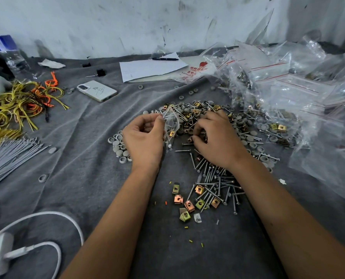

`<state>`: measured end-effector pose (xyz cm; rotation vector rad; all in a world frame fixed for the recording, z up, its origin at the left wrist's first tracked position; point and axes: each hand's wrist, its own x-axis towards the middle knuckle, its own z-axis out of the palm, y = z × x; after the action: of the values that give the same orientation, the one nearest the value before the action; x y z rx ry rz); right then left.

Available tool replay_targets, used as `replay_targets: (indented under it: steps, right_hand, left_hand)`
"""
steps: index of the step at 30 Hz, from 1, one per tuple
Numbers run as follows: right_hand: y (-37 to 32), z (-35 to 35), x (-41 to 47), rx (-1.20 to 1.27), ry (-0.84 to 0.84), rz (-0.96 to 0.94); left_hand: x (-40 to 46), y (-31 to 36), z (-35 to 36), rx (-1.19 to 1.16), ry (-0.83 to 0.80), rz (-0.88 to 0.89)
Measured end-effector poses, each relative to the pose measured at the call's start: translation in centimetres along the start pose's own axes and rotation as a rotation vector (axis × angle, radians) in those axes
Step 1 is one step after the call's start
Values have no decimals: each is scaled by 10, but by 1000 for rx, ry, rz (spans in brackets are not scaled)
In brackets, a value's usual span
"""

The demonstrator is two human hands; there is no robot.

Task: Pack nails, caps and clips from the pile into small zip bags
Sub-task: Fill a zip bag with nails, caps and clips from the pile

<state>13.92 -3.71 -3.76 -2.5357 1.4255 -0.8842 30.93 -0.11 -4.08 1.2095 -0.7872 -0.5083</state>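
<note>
The left hand (143, 135) pinches a part-filled zip bag (170, 125) at mid-cloth, the right hand (217, 137) picks clips from the large pile (217, 117); filled bags (278, 93) crowd the far-right edge, so much remains.

Grey cloth (83, 158), grey caps (119, 153), brass-gold clips (199, 189), yellow and orange cords (22, 101), white phone (97, 91).

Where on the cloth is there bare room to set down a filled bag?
Bare cloth lies between the phone, the grey ties and the left hand. Crowded: the hardware pile and bag heap on the right.
</note>
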Motion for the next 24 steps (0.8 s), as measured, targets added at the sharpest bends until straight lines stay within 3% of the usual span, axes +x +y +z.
replay_targets:
  steps: [6, 15, 24]
  right_hand:
    - [3, -1, 9, -21, 58, 26]
    - [-14, -2, 43, -323, -108, 23]
    - [-19, -8, 27, -182, -169, -32]
  left_hand:
    - [0, 2, 1, -8, 8, -8]
    - [2, 1, 0, -2, 21, -10]
    - [1, 3, 0, -6, 2, -11]
